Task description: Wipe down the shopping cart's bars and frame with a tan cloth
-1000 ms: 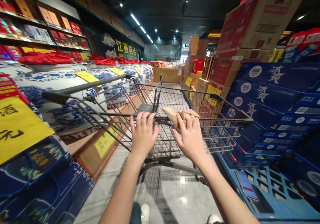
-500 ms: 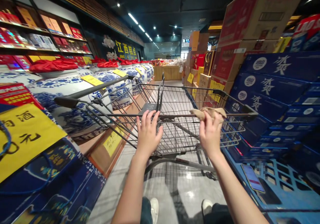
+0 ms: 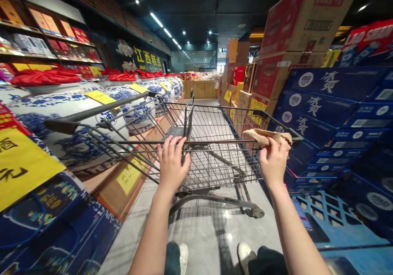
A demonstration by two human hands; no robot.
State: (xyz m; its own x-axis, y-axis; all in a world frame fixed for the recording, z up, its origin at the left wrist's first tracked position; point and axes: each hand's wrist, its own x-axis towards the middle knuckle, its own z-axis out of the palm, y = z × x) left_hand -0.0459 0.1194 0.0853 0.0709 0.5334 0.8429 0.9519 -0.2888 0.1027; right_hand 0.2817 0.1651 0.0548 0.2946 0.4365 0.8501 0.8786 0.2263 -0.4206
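Wire-mesh shopping cart in a shop aisle. The left hand is curling its fingers over the cart's thin metal rear bar. The right hand is pinching a crumpled tan cloth at the bar's right end, just beside stacked glossy blue cartons. Rounded blue-and-white porcelain jars are lining the left.

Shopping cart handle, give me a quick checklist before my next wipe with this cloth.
1. Cloth pinched in right hand: ok.
2. Cloth on handle bar: ok, at its right end.
3. Left hand steadying the bar: ok, fingers laid over it.
4. Room between cart and blue cartons: not ok, looks tight.
5. Phone on blue pallet, apart from the wheels: ok.
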